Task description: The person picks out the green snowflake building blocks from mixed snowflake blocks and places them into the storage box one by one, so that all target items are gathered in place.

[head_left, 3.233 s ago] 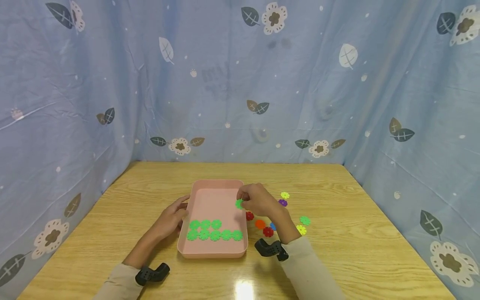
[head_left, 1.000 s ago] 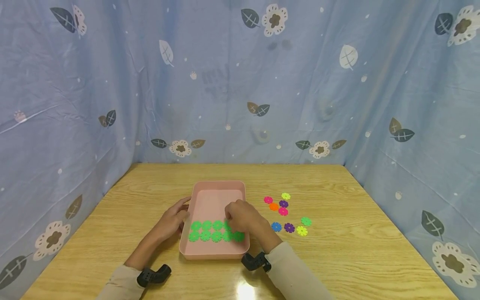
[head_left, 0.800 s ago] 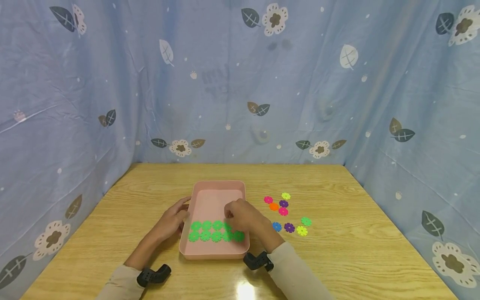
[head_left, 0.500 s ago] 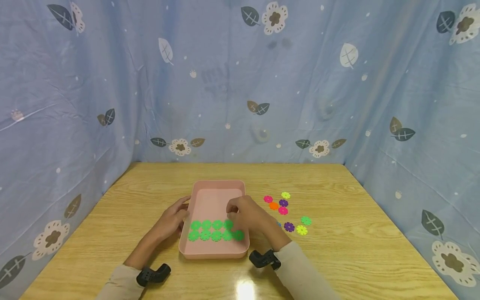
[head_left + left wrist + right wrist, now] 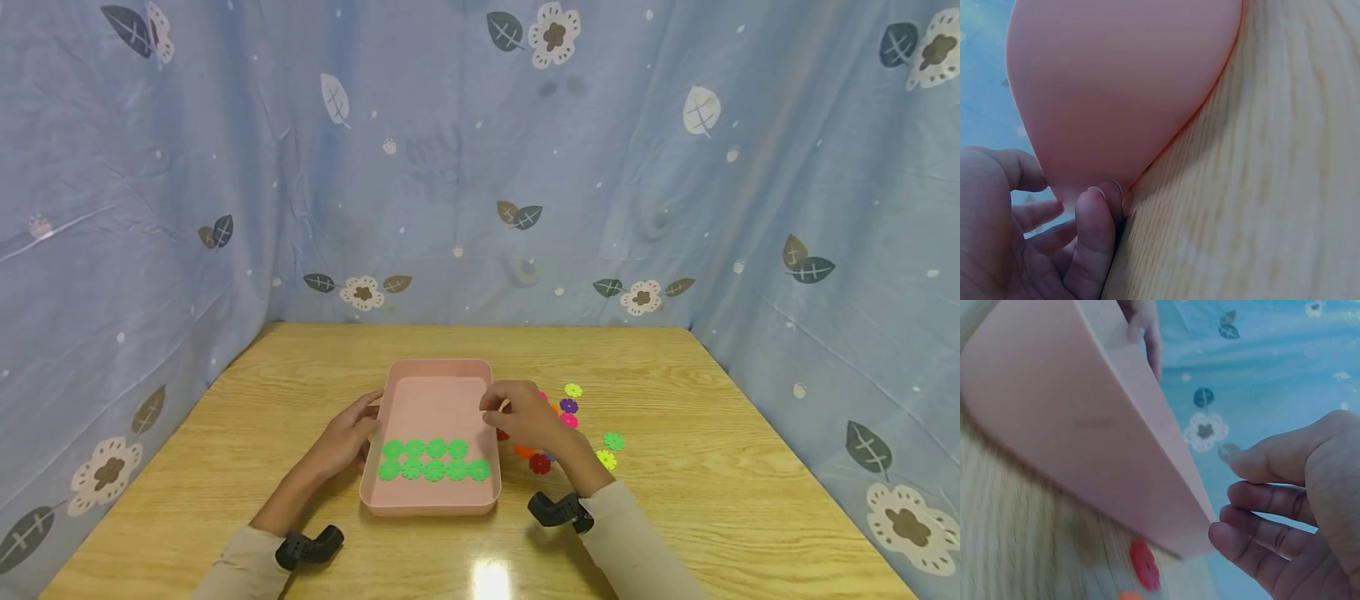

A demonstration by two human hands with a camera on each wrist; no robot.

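A pink rectangular tray (image 5: 442, 508) sits on the wooden table, with two rows of green flower-shaped plastic discs (image 5: 434, 470) in its near half. The upper row starts at the left wall and stops short of the right one. My left hand (image 5: 345, 433) rests its fingers against the outside of the tray's left wall; the left wrist view shows its fingertips touching the pink wall (image 5: 1129, 81). Over the tray's right rim hovers my right hand (image 5: 521, 412), fingers loosely bent. In the right wrist view a gap shows between its thumb and fingers, with nothing held.
Right of the tray lie loose flower discs: a red disc (image 5: 540, 463), a purple disc (image 5: 568, 406), a yellow disc (image 5: 606, 460), a green disc (image 5: 613, 441) and several others. My right forearm covers some of them. A patterned blue curtain (image 5: 480, 167) surrounds the table's back and sides.
The green disc that my right hand pinched earlier now lies in the tray as the right end of the upper row. That hand has let go and drawn back rightward. My left hand has stayed put.
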